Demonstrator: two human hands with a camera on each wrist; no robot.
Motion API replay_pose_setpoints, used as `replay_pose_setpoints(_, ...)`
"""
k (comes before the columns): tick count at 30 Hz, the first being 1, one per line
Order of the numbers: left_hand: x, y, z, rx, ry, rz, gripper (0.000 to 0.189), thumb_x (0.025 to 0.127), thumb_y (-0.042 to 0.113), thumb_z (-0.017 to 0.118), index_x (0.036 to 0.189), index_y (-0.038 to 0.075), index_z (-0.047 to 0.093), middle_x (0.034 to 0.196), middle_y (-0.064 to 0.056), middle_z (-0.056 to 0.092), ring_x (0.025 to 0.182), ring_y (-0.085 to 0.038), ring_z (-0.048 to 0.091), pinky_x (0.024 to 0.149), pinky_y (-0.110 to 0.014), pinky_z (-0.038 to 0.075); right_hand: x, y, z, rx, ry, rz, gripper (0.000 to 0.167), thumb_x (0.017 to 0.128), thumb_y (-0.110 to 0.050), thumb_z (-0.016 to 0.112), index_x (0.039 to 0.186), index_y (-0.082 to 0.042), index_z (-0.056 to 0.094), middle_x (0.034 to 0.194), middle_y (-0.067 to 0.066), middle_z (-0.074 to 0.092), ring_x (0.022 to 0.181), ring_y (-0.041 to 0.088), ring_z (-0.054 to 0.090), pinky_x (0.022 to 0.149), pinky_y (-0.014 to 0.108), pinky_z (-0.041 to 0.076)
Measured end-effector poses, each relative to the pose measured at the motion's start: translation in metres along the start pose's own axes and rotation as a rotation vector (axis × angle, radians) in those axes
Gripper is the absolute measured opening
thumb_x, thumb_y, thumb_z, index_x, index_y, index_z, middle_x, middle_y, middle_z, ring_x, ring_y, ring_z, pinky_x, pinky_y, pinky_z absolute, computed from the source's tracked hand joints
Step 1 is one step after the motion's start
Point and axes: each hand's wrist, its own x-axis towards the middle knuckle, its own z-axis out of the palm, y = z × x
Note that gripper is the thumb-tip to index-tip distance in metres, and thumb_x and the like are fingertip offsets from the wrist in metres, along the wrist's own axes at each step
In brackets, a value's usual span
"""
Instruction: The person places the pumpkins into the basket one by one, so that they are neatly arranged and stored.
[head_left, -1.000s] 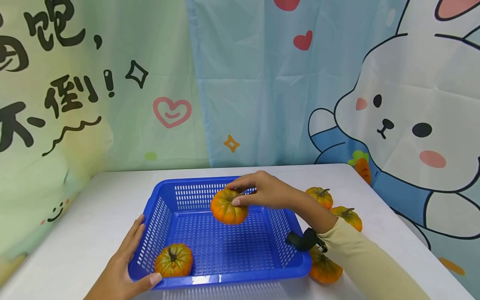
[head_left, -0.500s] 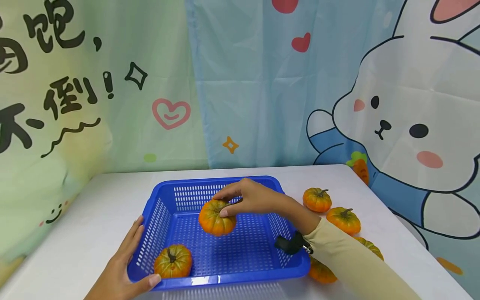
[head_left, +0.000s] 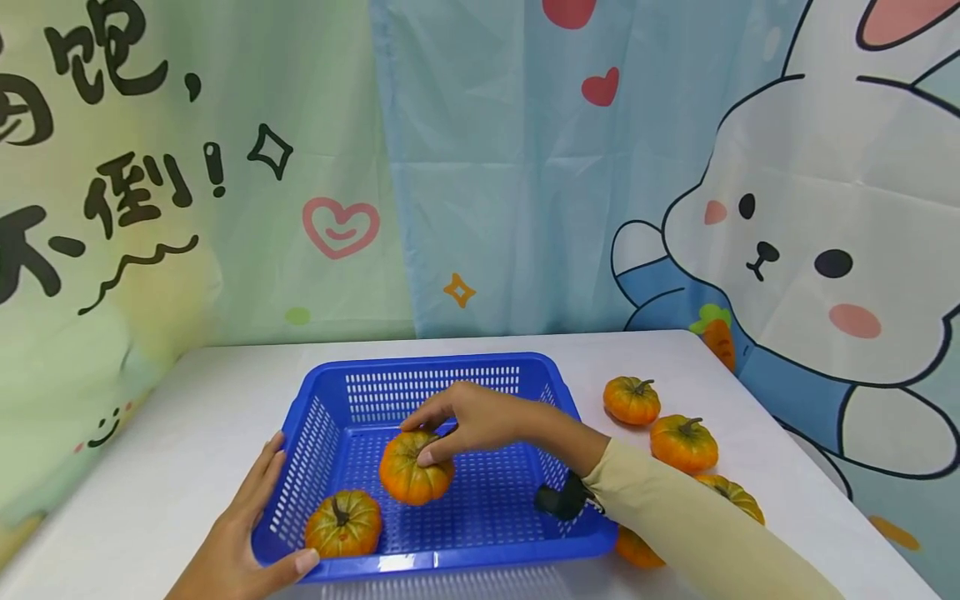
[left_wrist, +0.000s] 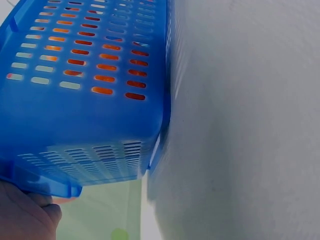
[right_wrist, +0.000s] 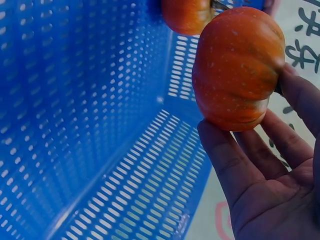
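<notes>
Fingers and thumb of my right hand (head_left: 472, 421) pinch a small orange pumpkin (head_left: 415, 477) by its top, over the left-centre of the blue plastic basket (head_left: 517, 550). In the right wrist view the pumpkin's smooth orange underside (right_wrist: 237, 75) faces the camera, fingertips at its edge. A second pumpkin (head_left: 343, 525), greener on top, sits in the basket's front left corner with its stem up. My left hand (head_left: 243, 533) holds that corner, thumb over the front rim and fingers along the left side. The left wrist view shows fingers (left_wrist: 47, 210) at the basket's rim.
To the right of the basket, more pumpkins lie on the white table (head_left: 225, 417): one at the back (head_left: 632, 400), another nearer (head_left: 684, 443), and others partly hidden by the right sleeve (head_left: 675, 508). A printed curtain (head_left: 480, 167) hangs behind the table.
My right hand has carried its pumpkin left, forward toward me and lower into the basket, closer to the other pumpkin. My left hand and the basket stay put.
</notes>
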Motion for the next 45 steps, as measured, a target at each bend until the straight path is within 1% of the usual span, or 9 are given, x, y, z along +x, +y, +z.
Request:
replay_pose_setpoints(5, 0.0, -0.003, 0.0, 0.009, 0.002, -0.004, 0.103, 0.079, 0.033, 0.074, 0.157, 0.011, 0.009, 0.163, -0.001, -0.002, 0.137, -0.054, 0.02, 0.091, -0.072, 0.031, 0.004, 0.001, 0.007, 0.013, -0.046, 0.027, 0.045, 0.086, -0.02, 0.075, 0.128, -0.006, 0.064, 0.118, -0.004, 0.066, 0.104, 0.005, 0.062, 0.086, 0.02, 0.05)
replay_pose_setpoints(13, -0.001, 0.002, 0.002, -0.021, 0.001, -0.003, 0.102, 0.081, 0.033, 0.073, 0.157, 0.012, 0.009, 0.163, 0.003, -0.004, 0.136, -0.055, 0.021, 0.092, -0.067, 0.034, 0.004, 0.003, 0.015, 0.01, -0.143, 0.068, 0.045, 0.087, -0.02, 0.074, 0.129, -0.008, 0.063, 0.122, -0.006, 0.063, 0.106, 0.006, 0.06, 0.087, 0.019, 0.049)
replay_pose_setpoints(18, 0.0, 0.0, 0.001, -0.008, 0.01, 0.025, 0.103, 0.079, 0.032, 0.074, 0.157, 0.01, 0.01, 0.163, 0.002, -0.002, 0.137, -0.054, 0.02, 0.092, -0.069, 0.032, 0.004, 0.005, 0.017, 0.007, -0.182, 0.082, 0.043, 0.086, -0.017, 0.075, 0.127, -0.009, 0.065, 0.119, -0.008, 0.063, 0.106, 0.007, 0.061, 0.087, 0.019, 0.049)
replay_pose_setpoints(23, 0.001, -0.004, 0.001, 0.007, 0.02, 0.045, 0.104, 0.077, 0.03, 0.075, 0.157, 0.009, 0.011, 0.163, -0.002, 0.0, 0.136, -0.055, 0.022, 0.091, -0.07, 0.033, 0.005, 0.006, 0.021, 0.035, -0.239, 0.085, 0.044, 0.086, -0.014, 0.074, 0.128, -0.007, 0.064, 0.121, -0.005, 0.064, 0.108, 0.007, 0.061, 0.089, 0.02, 0.048)
replay_pose_setpoints(27, 0.001, -0.003, 0.001, 0.002, 0.018, 0.045, 0.104, 0.078, 0.029, 0.075, 0.157, 0.009, 0.011, 0.163, -0.002, -0.001, 0.135, -0.055, 0.023, 0.092, -0.069, 0.033, 0.006, 0.005, 0.023, 0.079, -0.278, 0.112, 0.045, 0.086, -0.009, 0.073, 0.129, -0.005, 0.063, 0.122, -0.002, 0.064, 0.109, 0.007, 0.061, 0.091, 0.021, 0.047)
replay_pose_setpoints(32, 0.001, -0.003, 0.001, 0.0, 0.009, 0.023, 0.104, 0.079, 0.031, 0.074, 0.157, 0.01, 0.009, 0.163, -0.002, -0.002, 0.136, -0.055, 0.021, 0.092, -0.069, 0.032, 0.005, 0.004, 0.023, 0.119, -0.307, 0.145, 0.046, 0.086, -0.003, 0.071, 0.131, -0.003, 0.061, 0.127, 0.002, 0.062, 0.112, 0.009, 0.059, 0.091, 0.019, 0.047)
replay_pose_setpoints(36, 0.002, -0.003, 0.001, 0.006, 0.006, 0.009, 0.104, 0.079, 0.032, 0.074, 0.157, 0.011, 0.008, 0.163, -0.002, -0.002, 0.136, -0.056, 0.021, 0.092, -0.07, 0.032, 0.005, 0.004, 0.021, 0.112, -0.319, 0.133, 0.047, 0.088, -0.003, 0.07, 0.133, -0.004, 0.059, 0.135, 0.006, 0.057, 0.119, 0.012, 0.056, 0.095, 0.021, 0.045)
replay_pose_setpoints(40, 0.001, -0.004, 0.0, 0.003, 0.011, 0.025, 0.104, 0.079, 0.03, 0.074, 0.157, 0.009, 0.009, 0.163, -0.003, -0.001, 0.136, -0.055, 0.021, 0.092, -0.07, 0.032, 0.005, 0.004, 0.02, 0.093, -0.33, 0.122, 0.049, 0.089, -0.005, 0.069, 0.136, -0.004, 0.056, 0.138, 0.009, 0.055, 0.123, 0.016, 0.053, 0.097, 0.022, 0.044)
replay_pose_setpoints(45, 0.001, -0.005, 0.001, -0.003, 0.012, 0.03, 0.104, 0.079, 0.03, 0.074, 0.157, 0.009, 0.009, 0.163, -0.003, -0.001, 0.136, -0.056, 0.021, 0.092, -0.07, 0.032, 0.002, 0.003, 0.019, 0.103, -0.352, 0.129, 0.056, 0.088, -0.008, 0.071, 0.14, -0.005, 0.053, 0.139, 0.007, 0.054, 0.123, 0.013, 0.053, 0.097, 0.021, 0.044)
